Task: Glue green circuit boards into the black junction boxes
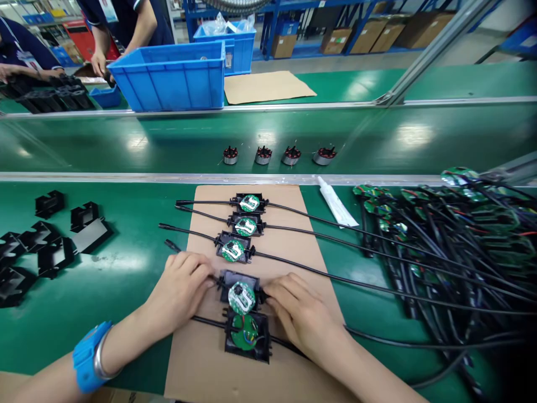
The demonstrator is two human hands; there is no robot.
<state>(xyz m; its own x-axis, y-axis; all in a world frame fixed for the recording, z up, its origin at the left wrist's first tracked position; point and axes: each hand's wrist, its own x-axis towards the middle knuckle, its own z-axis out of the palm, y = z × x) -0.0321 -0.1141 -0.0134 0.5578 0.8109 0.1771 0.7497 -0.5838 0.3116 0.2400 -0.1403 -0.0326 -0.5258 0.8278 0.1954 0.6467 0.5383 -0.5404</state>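
Note:
My left hand [184, 288] is closed, fingertips pinching the black cable at the left end of a black plastic housing [247, 278]. On the opposite side my right hand [304, 313] grips the cable where it leaves that housing. A round green circuit board [241, 298] smeared with white paste sits over the housing, partly past its near edge. Just below lies another open housing [260, 354] with a green board [243, 336] and coloured wires, showing no white paste. Three similar housings with pasted boards, such as the farthest board [250, 202], lie in a column above on the cardboard [210, 364].
At left lie several loose black housings [54, 257]. A white tube [338, 204] lies right of the cardboard, near a heap of cabled circuit boards [453, 240]. Several wound motor stators [263, 157] stand beyond the metal rail. Behind are blue bins [172, 78] and two people.

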